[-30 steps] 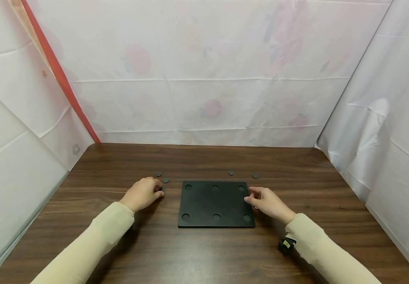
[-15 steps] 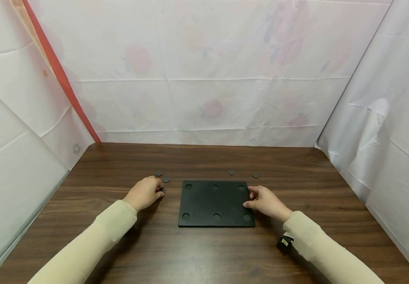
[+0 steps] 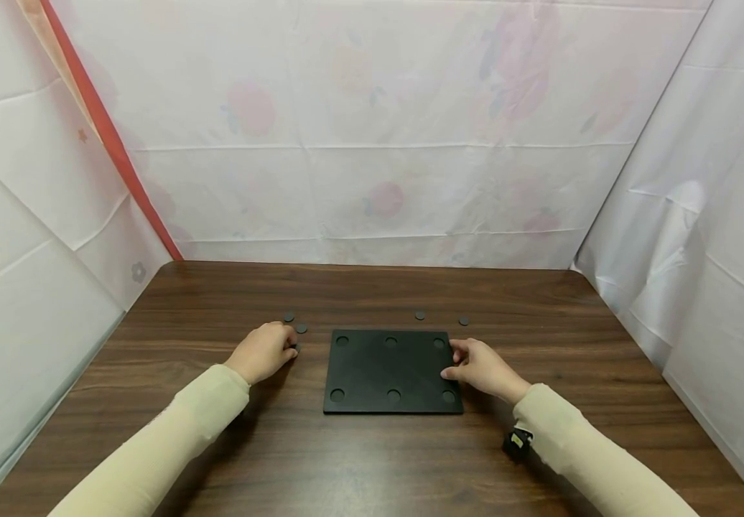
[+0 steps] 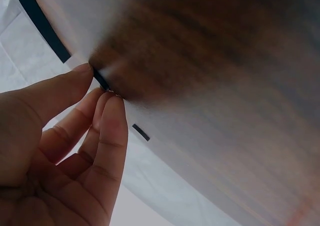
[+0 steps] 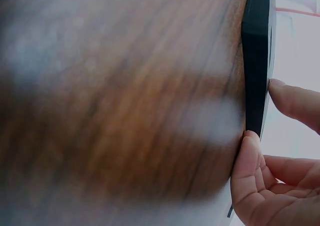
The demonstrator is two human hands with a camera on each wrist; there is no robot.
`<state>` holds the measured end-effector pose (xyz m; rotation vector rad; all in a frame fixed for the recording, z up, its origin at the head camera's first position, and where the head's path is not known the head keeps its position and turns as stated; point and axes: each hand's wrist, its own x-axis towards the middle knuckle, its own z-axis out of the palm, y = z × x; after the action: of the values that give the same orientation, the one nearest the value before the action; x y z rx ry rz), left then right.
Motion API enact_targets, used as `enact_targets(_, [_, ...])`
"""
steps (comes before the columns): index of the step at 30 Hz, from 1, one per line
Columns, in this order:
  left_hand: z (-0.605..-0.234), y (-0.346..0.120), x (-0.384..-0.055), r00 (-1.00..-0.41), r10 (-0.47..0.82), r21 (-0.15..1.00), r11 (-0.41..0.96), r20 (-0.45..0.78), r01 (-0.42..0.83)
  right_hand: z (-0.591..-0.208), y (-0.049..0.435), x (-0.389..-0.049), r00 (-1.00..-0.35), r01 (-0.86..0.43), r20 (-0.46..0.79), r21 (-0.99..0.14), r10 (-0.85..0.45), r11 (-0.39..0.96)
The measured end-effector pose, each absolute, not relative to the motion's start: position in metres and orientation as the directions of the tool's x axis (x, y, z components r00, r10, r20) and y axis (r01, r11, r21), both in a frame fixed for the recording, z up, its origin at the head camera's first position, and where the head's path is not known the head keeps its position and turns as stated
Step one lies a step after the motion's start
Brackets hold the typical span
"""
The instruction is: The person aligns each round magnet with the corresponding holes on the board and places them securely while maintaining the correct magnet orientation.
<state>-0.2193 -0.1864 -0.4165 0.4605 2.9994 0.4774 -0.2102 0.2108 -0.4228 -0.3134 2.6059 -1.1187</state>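
A flat black board [image 3: 390,370] with several round recesses lies on the table. At its left, my left hand [image 3: 262,352] pinches a small black disc [image 4: 101,79] by the rim, thumb on one side and fingertips on the other. Two more discs lie just beyond that hand, one farther [image 3: 289,317] and one nearer [image 3: 301,328]. My right hand [image 3: 485,370] holds the board's right edge; in the right wrist view the thumb [image 5: 290,100] touches the top face and the curled fingers [image 5: 247,156] meet the side.
Behind the board's right part lie two further black discs, a left one [image 3: 420,315] and a right one [image 3: 464,321]. The brown wooden table [image 3: 372,467] is bounded by a patterned white cloth [image 3: 372,179] at the back and white cloth at both sides.
My left fingers have closed in on the disc, moving slightly right. My right hand has shifted slightly left, its thumb a little farther onto the board. Discs and board look unmoved.
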Motion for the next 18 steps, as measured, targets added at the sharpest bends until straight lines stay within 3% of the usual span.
enact_targets(18, [-0.4124,-0.1900,-0.2211,-0.954,0.300,0.384,0.882,-0.008,0.274,-0.4238,0.2124,-0.2112,-0.933,-0.074,-0.183,-0.745,-0.310,0.663])
